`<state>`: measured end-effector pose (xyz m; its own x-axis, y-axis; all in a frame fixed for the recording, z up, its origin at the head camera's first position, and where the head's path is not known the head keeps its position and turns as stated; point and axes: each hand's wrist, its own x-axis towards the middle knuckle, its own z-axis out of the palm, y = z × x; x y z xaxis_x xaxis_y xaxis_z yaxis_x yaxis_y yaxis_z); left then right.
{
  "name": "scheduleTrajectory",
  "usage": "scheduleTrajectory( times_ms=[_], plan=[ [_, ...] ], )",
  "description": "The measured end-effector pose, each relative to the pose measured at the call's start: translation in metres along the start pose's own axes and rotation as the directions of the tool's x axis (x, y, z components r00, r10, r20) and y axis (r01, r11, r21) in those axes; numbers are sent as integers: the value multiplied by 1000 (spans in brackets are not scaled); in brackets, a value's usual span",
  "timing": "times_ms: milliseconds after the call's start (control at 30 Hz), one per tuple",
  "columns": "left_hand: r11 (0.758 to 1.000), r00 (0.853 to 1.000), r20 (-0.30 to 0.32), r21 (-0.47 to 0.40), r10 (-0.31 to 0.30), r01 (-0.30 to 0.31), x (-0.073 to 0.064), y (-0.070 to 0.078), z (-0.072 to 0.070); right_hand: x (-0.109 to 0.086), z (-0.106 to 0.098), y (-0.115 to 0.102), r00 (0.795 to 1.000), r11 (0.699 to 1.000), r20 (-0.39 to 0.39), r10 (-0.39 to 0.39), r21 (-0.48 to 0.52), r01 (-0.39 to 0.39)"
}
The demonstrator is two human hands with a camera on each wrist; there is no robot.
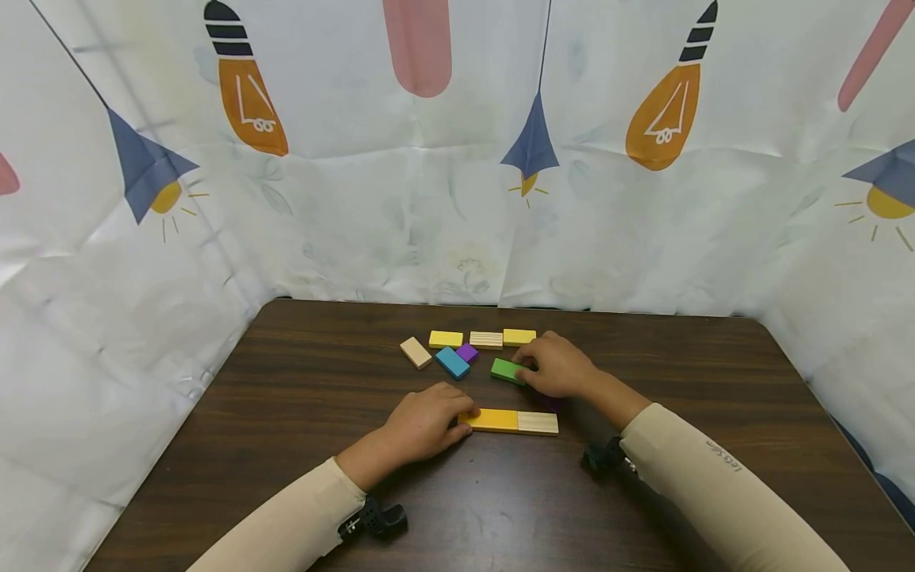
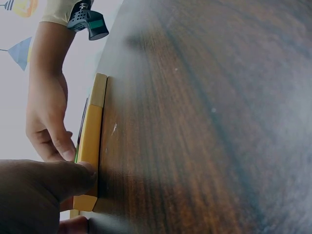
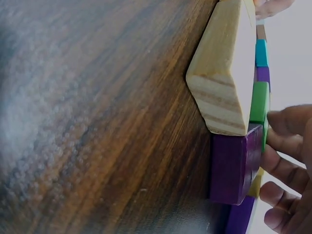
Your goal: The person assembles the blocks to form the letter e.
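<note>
My left hand (image 1: 432, 421) grips the left end of a yellow-orange block (image 1: 495, 420), its thumb (image 2: 78, 178) on the near side. End to end with that block lies a plain wooden block (image 1: 538, 423), forming a row. Farther back, my right hand (image 1: 557, 367) pinches a green block (image 1: 506, 370) at its right end by thumb and finger. A purple block (image 3: 229, 168) sits by the end of the wooden one in the right wrist view; in the head view the right hand's shadow darkens it.
Behind the hands lie a blue block (image 1: 453, 363), a purple block (image 1: 468, 352) and a tan block (image 1: 415, 353). Along the back stand a yellow block (image 1: 445, 339), a striped wooden block (image 1: 486, 340) and another yellow block (image 1: 519, 337). Everything lies on a dark wooden table (image 1: 300, 381).
</note>
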<state>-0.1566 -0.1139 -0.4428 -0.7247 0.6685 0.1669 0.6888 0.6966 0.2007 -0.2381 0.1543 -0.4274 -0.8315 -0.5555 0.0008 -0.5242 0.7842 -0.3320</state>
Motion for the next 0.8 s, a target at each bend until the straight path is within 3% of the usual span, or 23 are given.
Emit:
scheduleTrajectory(
  times_ms=[800],
  plan=[
    [1000, 1000, -6, -5, 4, -4, -1, 0, -1, -5, -4, 3, 1000, 999, 8, -27, 39, 27]
  ],
)
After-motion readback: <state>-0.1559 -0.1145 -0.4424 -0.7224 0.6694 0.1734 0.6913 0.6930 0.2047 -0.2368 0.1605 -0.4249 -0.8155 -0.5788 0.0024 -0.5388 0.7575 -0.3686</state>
